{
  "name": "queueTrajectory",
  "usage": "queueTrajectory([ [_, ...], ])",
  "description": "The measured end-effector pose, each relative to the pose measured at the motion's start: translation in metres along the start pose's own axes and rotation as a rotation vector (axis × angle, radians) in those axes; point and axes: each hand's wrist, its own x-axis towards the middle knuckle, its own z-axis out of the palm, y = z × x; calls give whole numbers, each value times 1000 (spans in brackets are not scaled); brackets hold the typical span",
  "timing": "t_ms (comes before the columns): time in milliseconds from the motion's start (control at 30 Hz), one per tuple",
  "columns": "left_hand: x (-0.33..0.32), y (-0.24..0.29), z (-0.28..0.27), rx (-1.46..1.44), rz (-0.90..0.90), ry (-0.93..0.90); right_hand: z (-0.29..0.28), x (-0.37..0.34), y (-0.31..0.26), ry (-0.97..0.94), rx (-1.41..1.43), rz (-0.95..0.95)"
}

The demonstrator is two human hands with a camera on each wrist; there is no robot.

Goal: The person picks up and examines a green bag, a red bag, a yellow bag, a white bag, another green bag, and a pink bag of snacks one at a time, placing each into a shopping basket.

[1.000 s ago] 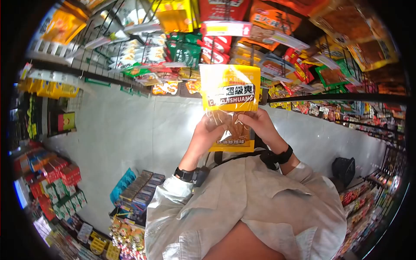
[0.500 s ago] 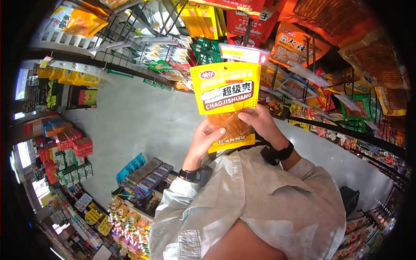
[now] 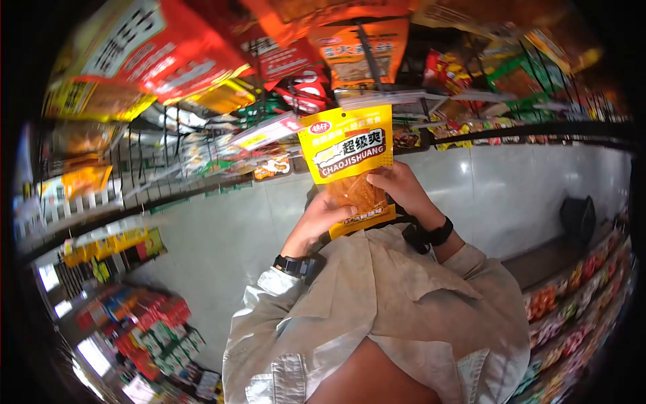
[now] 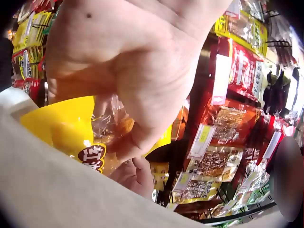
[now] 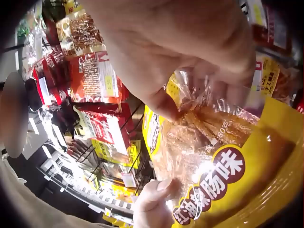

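Observation:
In the head view, a yellow snack bag [image 3: 351, 145] with a clear window is held upright in front of the person's chest. Brown strips of food show through that window. My left hand [image 3: 317, 221] grips the bag's lower left side, thumb on the front. On the opposite side, my right hand [image 3: 402, 190] pinches the edge a little higher, its thumb also on the front. The right wrist view shows the bag's lower band [image 5: 213, 190] close up, with the left thumb [image 5: 154, 199] at its edge. Fingers behind the bag are mostly hidden.
A wire rack of hanging snack packets, among them an orange one [image 3: 367, 57] and a large red one [image 3: 158, 50], spans the top just beyond the bag. A dark basket [image 3: 578, 219] stands on the floor at right. Stacked boxes [image 3: 158, 323] are at lower left.
The head view has swung to the right, so the rack's packets shift left and the red one looms larger. Both hands keep their hold on the snack bag, which stays nearly in place.

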Motion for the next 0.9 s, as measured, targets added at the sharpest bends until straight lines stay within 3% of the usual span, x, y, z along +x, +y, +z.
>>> queueTrajectory([
  [67, 13, 2, -2, 56, -79, -52, -4, -12, 2, 116, 33, -28],
  [167, 23, 24, 13, 75, -42, -202, -6, -36, 9, 259, 93, -49],
  [367, 38, 13, -18, 479, -107, -410, 30, -75, 25, 512, 171, -92],
  [500, 15, 14, -32, 204, -36, -539, 86, -84, 52, 690, 235, -246],
  [567, 1, 8, -53, 253, -58, -585, 119, -92, 67, 761, 242, -247],
  [733, -39, -25, -113, 304, -172, -625, 198, -106, 96, 852, 212, -113],
  [833, -69, -61, -126, 170, -198, -569, 235, -115, 127, 1059, 216, -324],
  [900, -87, -72, -131, 187, -267, -522, 249, -131, 143, 1191, 38, -328],
])
